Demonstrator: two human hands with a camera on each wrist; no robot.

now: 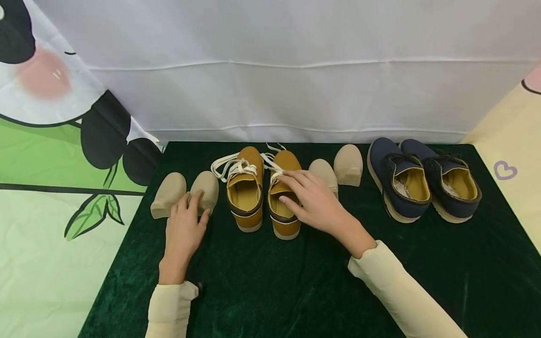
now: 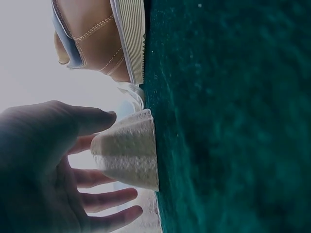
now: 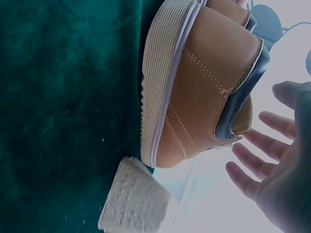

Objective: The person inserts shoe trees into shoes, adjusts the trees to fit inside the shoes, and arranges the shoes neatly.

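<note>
My left hand (image 1: 184,230) reaches over a beige moulded shoe insert (image 1: 206,188), fingers fairly straight. In the left wrist view its thumb and forefinger lie at the top of that insert (image 2: 127,153); whether they touch it I cannot tell. A second insert (image 1: 170,190) sits just left of it. My right hand (image 1: 314,199) hovers over the opening of the right tan lace-up shoe (image 1: 286,227), fingers extended and slightly spread near its white laces. Beside it stands the left tan shoe (image 1: 248,220), laces loose. In the right wrist view nothing is gripped by the fingers (image 3: 250,165).
Two more beige inserts (image 1: 348,164) lie right of the tan shoes, one partly behind my right hand. A pair of navy lace-up shoes (image 1: 399,183) stands farther right. Everything rests on dark green cloth (image 1: 262,286), with a white sheet (image 1: 296,98) hanging behind.
</note>
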